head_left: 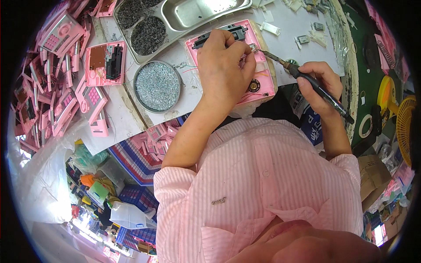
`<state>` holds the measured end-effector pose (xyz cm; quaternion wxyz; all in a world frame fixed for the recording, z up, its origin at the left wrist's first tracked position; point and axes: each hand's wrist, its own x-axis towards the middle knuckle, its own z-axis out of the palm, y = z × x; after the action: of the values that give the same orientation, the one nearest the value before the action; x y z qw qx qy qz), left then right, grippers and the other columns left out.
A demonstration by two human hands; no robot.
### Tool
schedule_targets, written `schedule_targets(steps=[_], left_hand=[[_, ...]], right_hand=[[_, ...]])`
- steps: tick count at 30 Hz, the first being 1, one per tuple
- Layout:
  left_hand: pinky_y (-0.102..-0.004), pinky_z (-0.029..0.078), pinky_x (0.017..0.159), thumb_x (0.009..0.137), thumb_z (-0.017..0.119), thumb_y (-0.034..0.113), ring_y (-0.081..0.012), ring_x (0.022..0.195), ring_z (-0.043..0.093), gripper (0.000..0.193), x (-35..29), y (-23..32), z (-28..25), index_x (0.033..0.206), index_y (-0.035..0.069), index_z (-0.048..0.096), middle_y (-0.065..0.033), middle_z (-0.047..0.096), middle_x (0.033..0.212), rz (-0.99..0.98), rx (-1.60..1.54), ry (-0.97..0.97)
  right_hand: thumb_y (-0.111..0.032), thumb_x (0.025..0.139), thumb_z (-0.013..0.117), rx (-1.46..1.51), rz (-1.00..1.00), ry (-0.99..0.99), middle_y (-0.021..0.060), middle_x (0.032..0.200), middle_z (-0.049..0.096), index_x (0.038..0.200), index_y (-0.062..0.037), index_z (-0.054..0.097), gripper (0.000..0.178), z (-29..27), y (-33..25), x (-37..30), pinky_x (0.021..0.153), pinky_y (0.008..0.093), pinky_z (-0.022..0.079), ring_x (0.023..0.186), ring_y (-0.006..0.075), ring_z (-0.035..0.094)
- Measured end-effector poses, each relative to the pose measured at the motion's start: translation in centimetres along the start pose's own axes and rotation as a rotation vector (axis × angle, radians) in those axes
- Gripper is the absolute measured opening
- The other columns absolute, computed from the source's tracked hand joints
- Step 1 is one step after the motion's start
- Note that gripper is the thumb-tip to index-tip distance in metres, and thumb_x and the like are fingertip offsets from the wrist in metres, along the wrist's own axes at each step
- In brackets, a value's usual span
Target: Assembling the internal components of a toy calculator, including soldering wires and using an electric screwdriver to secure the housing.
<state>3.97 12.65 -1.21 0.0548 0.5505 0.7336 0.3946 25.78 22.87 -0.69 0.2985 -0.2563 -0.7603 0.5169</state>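
A pink plastic housing [268, 83] lies in front of me on the table, with a black strip-shaped part [239, 32] across its far end and a round brass-coloured part [254, 85] near its close end. My left hand [226, 65] is over it, thumb and fingers bent together in a pinch; whatever they hold is hidden. In my right hand [322, 83] is a soldering iron [313, 82] with a black handle. Its tip reaches the housing's right side, close to my left fingertips and a small metal part [253, 46]. Thin red and green wires come out at the housing's left edge.
Left of the housing stand a round dish [158, 86] of small silvery pieces and a metal tray [184, 33] holding dark coiled parts. Another pink housing [105, 63] and a heap of pink casings [61, 87] lie farther left. A yellow fan [407, 127] is at right.
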Motion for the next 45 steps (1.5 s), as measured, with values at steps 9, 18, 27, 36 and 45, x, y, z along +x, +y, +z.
schedule_targets(steps=[9,18,27,36,45], left_hand=[[-0.0415,0.044,0.066,0.069,0.078,0.011,-0.0273,0.081,0.058,0.012,-0.14,0.06,-0.04,0.078,0.006,0.072,-0.0085,0.054,0.089,-0.033,0.017,-0.030],[-0.0414,0.044,0.067,0.069,0.078,0.011,-0.0272,0.081,0.057,0.013,-0.18,-0.13,-0.10,0.078,0.006,0.072,-0.0083,0.053,0.088,-0.043,-0.018,-0.048],[-0.0413,0.044,0.065,0.069,0.078,0.011,-0.0270,0.079,0.057,0.012,-0.16,-0.12,-0.09,0.079,0.006,0.073,-0.0083,0.053,0.087,-0.015,-0.004,-0.028],[-0.0416,0.044,0.065,0.068,0.078,0.009,-0.0270,0.079,0.057,0.012,-0.18,0.06,-0.01,0.078,0.006,0.072,-0.0084,0.054,0.087,-0.045,-0.018,-0.014],[-0.0424,0.042,0.066,0.070,0.076,0.010,-0.0281,0.080,0.057,0.010,-0.27,-0.12,0.13,0.077,0.006,0.069,-0.0087,0.054,0.088,-0.018,-0.003,-0.010]], right_hand=[[-0.008,0.087,0.075,-0.014,0.002,-0.014,-0.0030,0.070,0.053,0.104,-0.0001,0.067,0.021,-0.02,0.09,0.12,0.057,0.0216,0.033,0.061,0.0046,0.043],[-0.006,0.086,0.075,-0.008,-0.008,-0.012,-0.0022,0.071,0.054,0.105,0.0000,0.066,0.021,-0.09,0.02,0.13,0.056,0.0217,0.033,0.062,0.0049,0.044],[-0.006,0.085,0.075,-0.036,-0.019,-0.017,-0.0025,0.070,0.052,0.105,-0.0002,0.067,0.022,-0.11,-0.20,0.17,0.056,0.0221,0.033,0.061,0.0051,0.043],[-0.006,0.086,0.075,-0.032,-0.030,-0.008,-0.0028,0.070,0.053,0.105,0.0001,0.067,0.022,-0.09,-0.23,0.18,0.055,0.0214,0.032,0.060,0.0043,0.043],[-0.008,0.087,0.075,-0.044,-0.048,-0.030,-0.0029,0.067,0.053,0.104,-0.0006,0.066,0.021,0.04,-0.13,0.26,0.053,0.0220,0.032,0.057,0.0044,0.042]])
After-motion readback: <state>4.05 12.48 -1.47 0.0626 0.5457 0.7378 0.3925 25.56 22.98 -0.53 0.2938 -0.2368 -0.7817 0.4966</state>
